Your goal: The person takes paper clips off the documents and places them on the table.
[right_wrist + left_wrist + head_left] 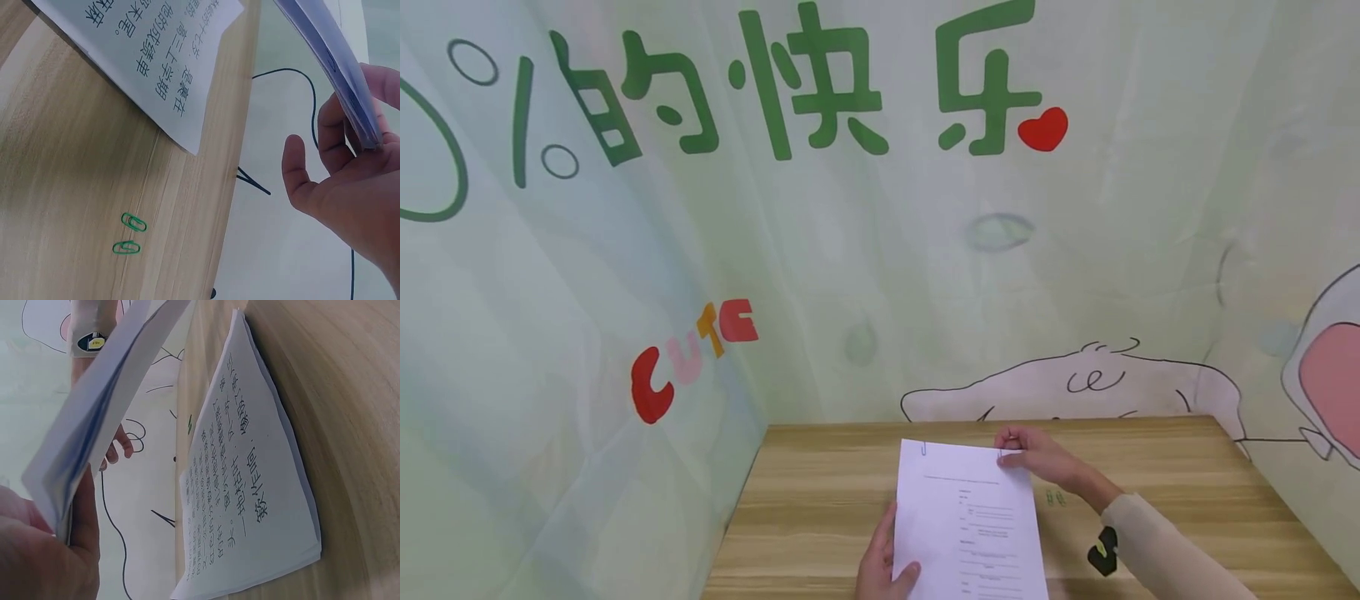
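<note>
A thin stack of printed paper (955,508) is held up above the table, with a wire paper clip (923,447) on its top edge at the left and another clip (1000,454) near the top right corner. My left hand (886,558) grips the stack's lower left edge, thumb over the front. At the top right corner my right hand (1041,458) pinches the sheets beside the clip. Seen from the right wrist, the held stack (331,59) stands edge-on in the right hand (356,175). Below it, another printed stack (240,462) lies on the table.
Two green paper clips (130,234) lie side by side on the wood-grain table (820,475), right of the held stack. Behind the table hangs a pale printed curtain (850,250) with green lettering and cartoon drawings.
</note>
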`<state>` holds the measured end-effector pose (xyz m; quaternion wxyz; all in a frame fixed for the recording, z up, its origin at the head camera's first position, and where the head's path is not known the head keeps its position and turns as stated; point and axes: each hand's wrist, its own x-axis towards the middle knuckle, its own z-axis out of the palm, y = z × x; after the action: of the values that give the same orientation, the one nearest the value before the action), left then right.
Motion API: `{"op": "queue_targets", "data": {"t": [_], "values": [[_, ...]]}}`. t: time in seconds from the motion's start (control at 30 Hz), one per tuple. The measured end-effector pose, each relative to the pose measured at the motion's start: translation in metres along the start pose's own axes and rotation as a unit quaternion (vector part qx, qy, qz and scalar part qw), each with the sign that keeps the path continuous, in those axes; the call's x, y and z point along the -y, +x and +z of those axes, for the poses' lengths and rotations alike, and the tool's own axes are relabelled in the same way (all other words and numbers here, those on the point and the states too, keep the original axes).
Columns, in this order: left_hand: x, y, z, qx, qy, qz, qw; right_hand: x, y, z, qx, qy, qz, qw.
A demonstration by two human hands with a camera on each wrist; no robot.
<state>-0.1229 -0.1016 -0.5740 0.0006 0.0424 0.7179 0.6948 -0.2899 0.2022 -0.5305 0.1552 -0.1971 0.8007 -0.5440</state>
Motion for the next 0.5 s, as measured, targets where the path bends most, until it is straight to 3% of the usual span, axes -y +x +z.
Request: {"op": "queue_targets", "data": {"t": [0.2,0.5], "values": [[-0.0033,0.0011,-0.0016,0.01,0.005,-0.019,0.9998,-0.0006,0.0012,-0.0019,-0.008,-0.003,-0.007,0.9999],[-0.0019,-0.0024,-0.003,0.009,0.002,0.007,0.9999,-0.0036,0.001,-0.0043,-0.014,0.0,-0.008,0.9999]]}}
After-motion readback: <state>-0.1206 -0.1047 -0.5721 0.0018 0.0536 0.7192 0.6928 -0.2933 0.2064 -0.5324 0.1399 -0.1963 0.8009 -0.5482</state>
